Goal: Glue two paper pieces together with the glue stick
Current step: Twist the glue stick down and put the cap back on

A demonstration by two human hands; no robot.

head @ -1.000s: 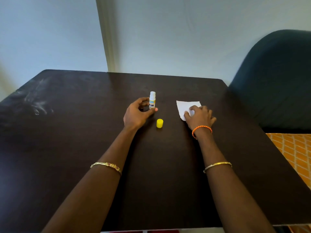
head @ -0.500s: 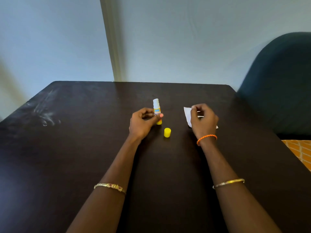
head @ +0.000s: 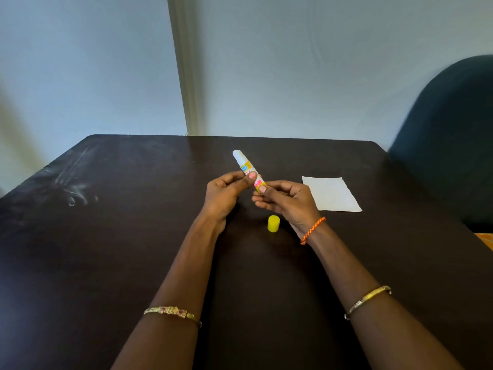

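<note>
Hands (head: 226, 193) (head: 286, 201) gripping glue stick (head: 244, 164), dark table (head: 106, 249), pale wall (head: 293, 62)

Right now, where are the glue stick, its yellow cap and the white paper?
White glue stick with yellow label (head: 246, 166): head view, on the labelled barrel.
Small yellow plastic cap (head: 273, 223): head view, on its side wall.
White paper sheet (head: 330, 194): head view, on its middle.

One head-worn view looks forward and down, close over the table (head: 106, 236); wall beyond

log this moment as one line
left hand: holds glue stick | right hand: grips its base | cap: off, on table | paper: flat
</note>
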